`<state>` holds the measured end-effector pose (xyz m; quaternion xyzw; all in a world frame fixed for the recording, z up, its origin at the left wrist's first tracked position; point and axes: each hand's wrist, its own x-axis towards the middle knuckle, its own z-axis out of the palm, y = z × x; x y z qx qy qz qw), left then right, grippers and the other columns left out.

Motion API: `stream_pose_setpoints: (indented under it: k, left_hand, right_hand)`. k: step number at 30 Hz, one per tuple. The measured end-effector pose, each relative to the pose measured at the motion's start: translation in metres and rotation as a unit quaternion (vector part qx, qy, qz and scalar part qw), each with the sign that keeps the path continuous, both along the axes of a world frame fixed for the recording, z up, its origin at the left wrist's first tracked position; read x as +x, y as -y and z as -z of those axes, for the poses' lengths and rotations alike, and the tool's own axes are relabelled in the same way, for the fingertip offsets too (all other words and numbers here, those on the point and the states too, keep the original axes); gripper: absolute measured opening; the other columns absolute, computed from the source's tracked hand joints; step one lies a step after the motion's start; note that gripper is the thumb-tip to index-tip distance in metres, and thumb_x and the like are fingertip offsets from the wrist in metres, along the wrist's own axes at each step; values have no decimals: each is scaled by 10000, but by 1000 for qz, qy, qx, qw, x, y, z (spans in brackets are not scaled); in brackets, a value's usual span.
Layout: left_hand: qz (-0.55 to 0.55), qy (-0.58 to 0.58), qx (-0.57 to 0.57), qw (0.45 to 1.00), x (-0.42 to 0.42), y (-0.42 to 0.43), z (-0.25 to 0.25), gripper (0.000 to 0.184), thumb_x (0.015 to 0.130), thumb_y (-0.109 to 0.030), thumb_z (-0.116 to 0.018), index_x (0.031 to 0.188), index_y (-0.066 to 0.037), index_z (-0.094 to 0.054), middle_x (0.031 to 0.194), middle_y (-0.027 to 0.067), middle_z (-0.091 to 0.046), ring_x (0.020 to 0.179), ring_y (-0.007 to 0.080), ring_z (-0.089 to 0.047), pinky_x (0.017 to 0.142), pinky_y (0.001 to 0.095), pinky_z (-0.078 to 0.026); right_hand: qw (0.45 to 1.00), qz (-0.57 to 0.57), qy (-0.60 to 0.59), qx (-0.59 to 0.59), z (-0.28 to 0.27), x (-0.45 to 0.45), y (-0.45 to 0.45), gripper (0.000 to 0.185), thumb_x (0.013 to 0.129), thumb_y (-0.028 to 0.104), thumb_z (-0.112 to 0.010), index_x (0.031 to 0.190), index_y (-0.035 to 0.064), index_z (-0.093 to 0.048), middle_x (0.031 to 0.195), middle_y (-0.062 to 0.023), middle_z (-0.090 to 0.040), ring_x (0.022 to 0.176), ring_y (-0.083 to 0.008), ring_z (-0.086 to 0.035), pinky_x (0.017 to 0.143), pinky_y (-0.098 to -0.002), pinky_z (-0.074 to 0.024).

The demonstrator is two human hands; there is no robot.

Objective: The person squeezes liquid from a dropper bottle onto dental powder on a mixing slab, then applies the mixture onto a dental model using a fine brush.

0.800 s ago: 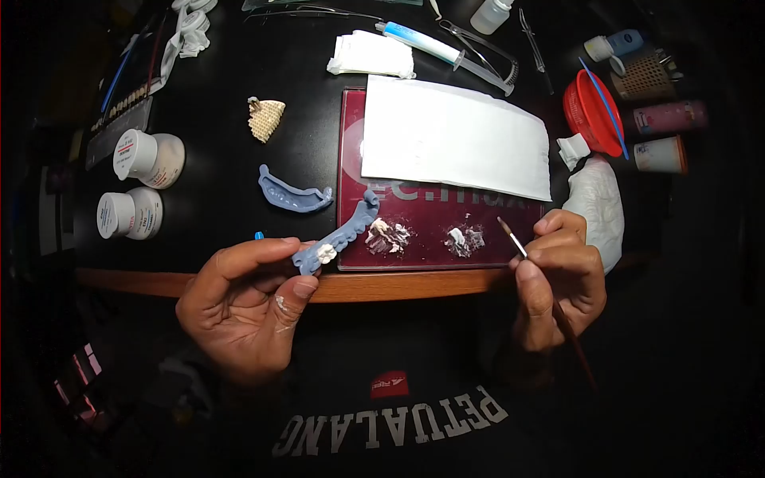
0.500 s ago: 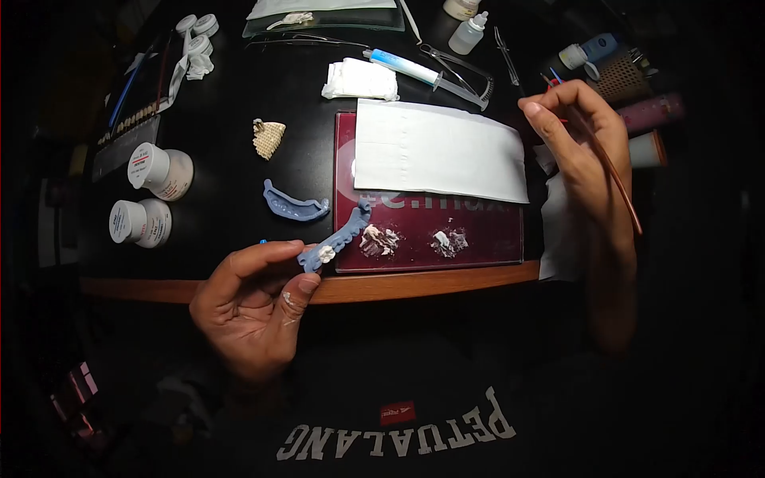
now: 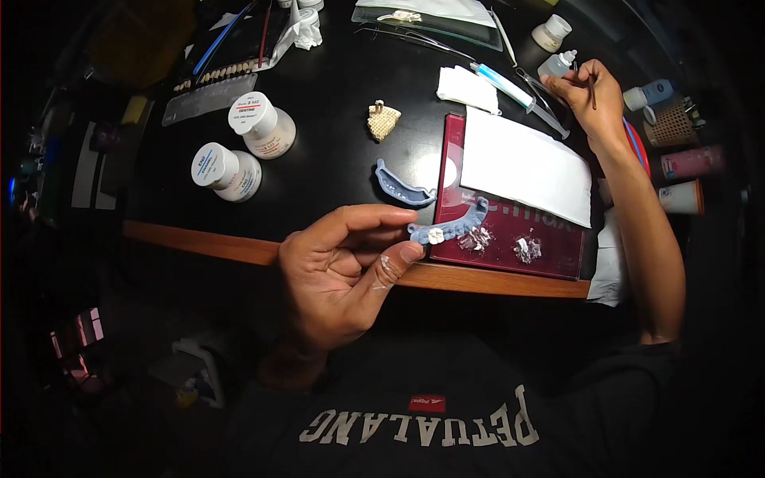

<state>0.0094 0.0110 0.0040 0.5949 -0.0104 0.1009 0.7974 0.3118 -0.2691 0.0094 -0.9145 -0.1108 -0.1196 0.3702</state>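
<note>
Left hand (image 3: pixel 339 275) pinches blue dental mould (image 3: pixel 467 226), white tooth (image 3: pixel 435 236) attached, at its two o'clock. Right hand (image 3: pixel 588 103), upper two o'clock, clasps brush (image 3: pixel 593 95) by dropper bottle (image 3: pixel 555 65); bottle hold unclear. Likely bottle pickup; needs brush-safe pinch.

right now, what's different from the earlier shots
The right hand, brush still in it, has moved from the near side of the red slab out to the small bottle; its fingers are at the bottle, but a grip can't be confirmed. The camera view has swung too. The left hand still holds the blue mould, and the paper stays on the slab.
</note>
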Motion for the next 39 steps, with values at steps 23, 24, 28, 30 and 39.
stream_pose_setpoints:
  k: [23, 24, 28, 30, 39]
  left_hand:
    - [-25, -9, 25, 999, -6, 4, -1, 276, 894, 86, -712, 1157, 101, -628, 1032, 154, -698, 997, 169, -708, 922, 265, -583]
    - [-24, -9, 29, 999, -7, 4, -1, 278, 897, 86, -709, 1161, 102, -626, 1032, 154, -697, 999, 169, -707, 923, 266, -582]
    - [-28, -14, 34, 999, -8, 7, -1, 276, 903, 81, -701, 1164, 108, -616, 1037, 176, -697, 993, 188, -717, 927, 273, -589]
    - [-33, -14, 32, 999, -7, 8, -2, 274, 897, 74, -709, 1154, 110, -619, 1042, 193, -697, 986, 200, -722, 918, 276, -599]
    - [-50, -4, 66, 997, -7, 10, 3, 264, 899, 72, -706, 1147, 109, -623, 1048, 188, -699, 984, 198, -723, 900, 267, -606]
  right_hand:
    - [979, -204, -24, 8, -79, -177, 26, 435, 687, 1, -783, 826, 104, -384, 939, -107, -702, 717, -74, -545, 668, -250, -456]
    - [977, -213, -27, -18, -81, -188, 31, 434, 661, 8, -785, 815, 96, -388, 906, -104, -700, 703, -78, -541, 655, -249, -443]
    - [973, -195, -2, -123, -82, -224, 32, 309, 586, 30, -766, 820, 20, -565, 745, -82, -649, 555, -135, -531, 536, -288, -406]
    - [970, -193, -1, -150, -82, -231, 31, 297, 572, 30, -758, 824, 16, -601, 702, -77, -615, 543, -169, -546, 521, -309, -403]
    - [939, -268, 29, -214, -79, -228, 17, 317, 543, 13, -748, 766, 49, -527, 640, -99, -494, 564, -294, -539, 545, -392, -380]
